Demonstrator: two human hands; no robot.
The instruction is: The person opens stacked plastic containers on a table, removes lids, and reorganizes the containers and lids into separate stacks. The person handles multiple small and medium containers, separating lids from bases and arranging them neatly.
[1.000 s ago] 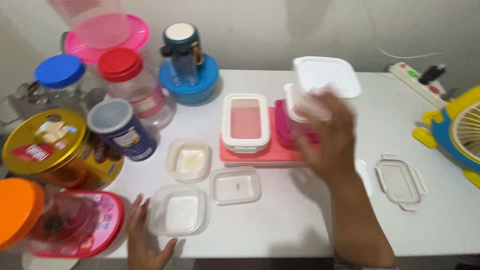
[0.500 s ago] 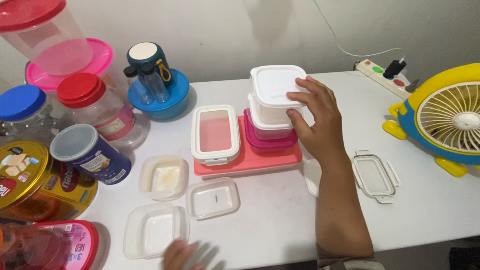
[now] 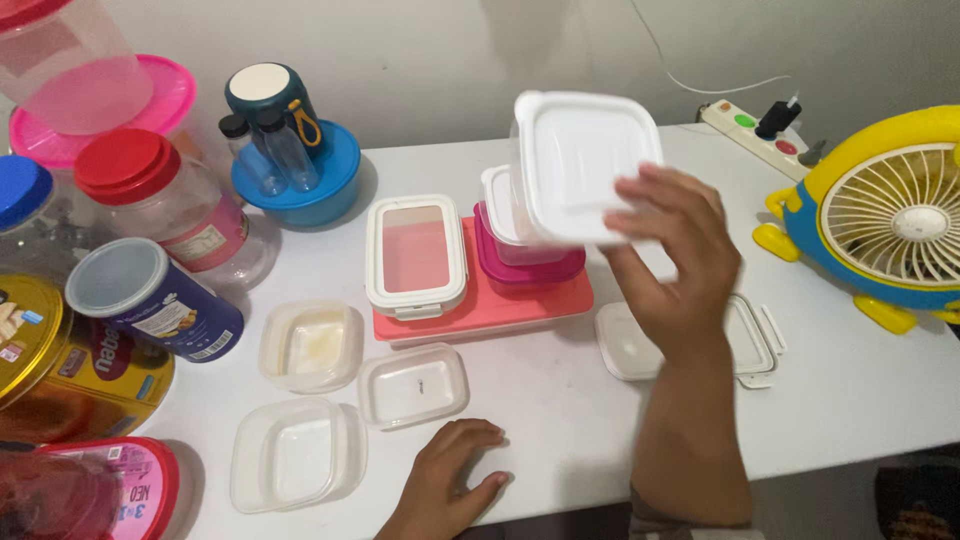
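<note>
In the head view, the right hand (image 3: 672, 255) pinches a white lidded tub (image 3: 583, 165) above the pink stack (image 3: 525, 262), tilted so its lid faces the camera; being square, it has no long axis. The left hand (image 3: 450, 482) lies spread on the tabletop (image 3: 560, 420), near a clear tub (image 3: 413, 385).

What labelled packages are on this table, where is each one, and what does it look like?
Blue canister: left side, lying tilted, round, dark blue with a clear lid.
Gold tin: far left edge, round, gold and red.
Red-lidded jar: left rear, upright, clear with a pinkish label.
Pink-rimmed tub: bottom left corner, clear, partly cut off.
</note>
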